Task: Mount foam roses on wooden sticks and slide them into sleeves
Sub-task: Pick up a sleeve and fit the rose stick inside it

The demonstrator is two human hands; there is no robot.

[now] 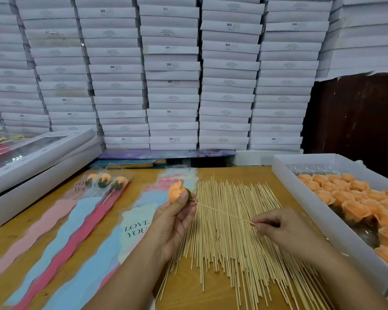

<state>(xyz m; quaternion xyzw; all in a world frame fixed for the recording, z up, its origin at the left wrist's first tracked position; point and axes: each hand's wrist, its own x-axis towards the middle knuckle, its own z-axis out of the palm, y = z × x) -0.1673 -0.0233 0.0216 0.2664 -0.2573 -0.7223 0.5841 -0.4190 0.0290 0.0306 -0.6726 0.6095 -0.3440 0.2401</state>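
**Inspector A:** One foam rose [176,191] is gripped in the left hand [174,222], held above the worktop [222,175] between the sleeves and the loose sticks [238,231]. One stick [224,212] is pinched at its near end by the right hand [282,229], its far tip met at the green base of the rose. Mounting is judged to be in hand, not finished.

**Inspector B:** Why is it held so?

**Inspector A:** The rose is steadied so the stick can be pushed in along its own line. Supplies are set within reach: the tray of roses [305,175] at the right, the empty sleeves [134,224] at the left.

**Inspector B:** Room and edges?

**Inspector A:** Three finished roses [108,181] are already sleeved at far left. Open room is found only above the sticks; the tray wall and stacked boxes [173,74] bound it right and rear.
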